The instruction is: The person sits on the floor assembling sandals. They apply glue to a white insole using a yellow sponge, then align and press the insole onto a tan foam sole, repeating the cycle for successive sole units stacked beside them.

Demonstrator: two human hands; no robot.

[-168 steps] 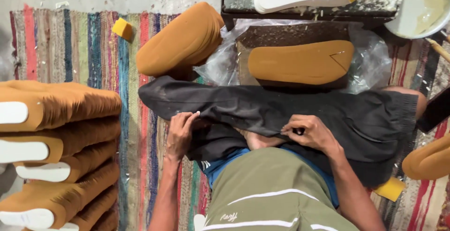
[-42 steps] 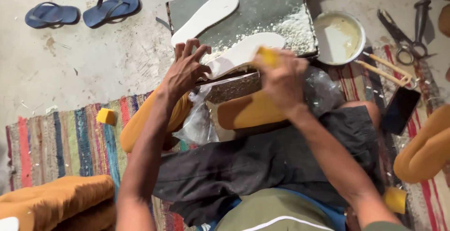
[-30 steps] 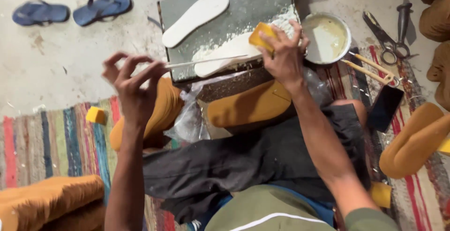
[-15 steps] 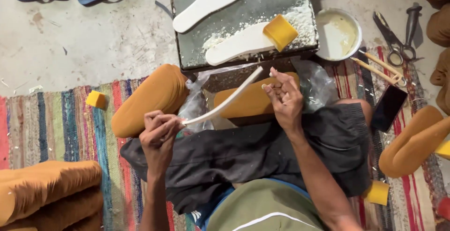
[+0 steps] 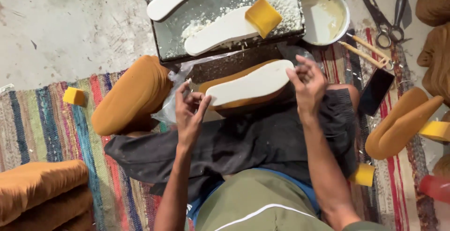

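While both hands hover at its two ends, the white insole [image 5: 251, 85] is the thing to watch.

Insole position: it lies flat on top of a tan sole [image 5: 234, 100], which rests on the dark cloth [image 5: 253, 142] over the person's lap.
Long axis: runs left to right and climbs slightly toward the right, so one tip points at each hand.
Left hand [image 5: 190, 111]: at the lower-left tip, fingers loosely curled and pinched toward each other, just touching or a hair off the edge; the view does not settle which. It grips nothing firmly.
Right hand [image 5: 307, 83]: at the upper-right tip, fingers bent and spread, hovering over the rounded end, holding nothing.
Nearer hand: about even; each hand has its own end, the left perhaps a shade closer to contact.
Beyond the lap: a grey slab [image 5: 220, 20] carries two more white insoles, white crumbs and a yellow sponge [image 5: 263, 16].
Right of the slab: a bowl of pale glue [image 5: 326, 15], scissors [image 5: 386, 13] and a dark phone [image 5: 376, 92].
Left side: a tan shoe upper [image 5: 131, 95] on the striped rug [image 5: 51, 123].
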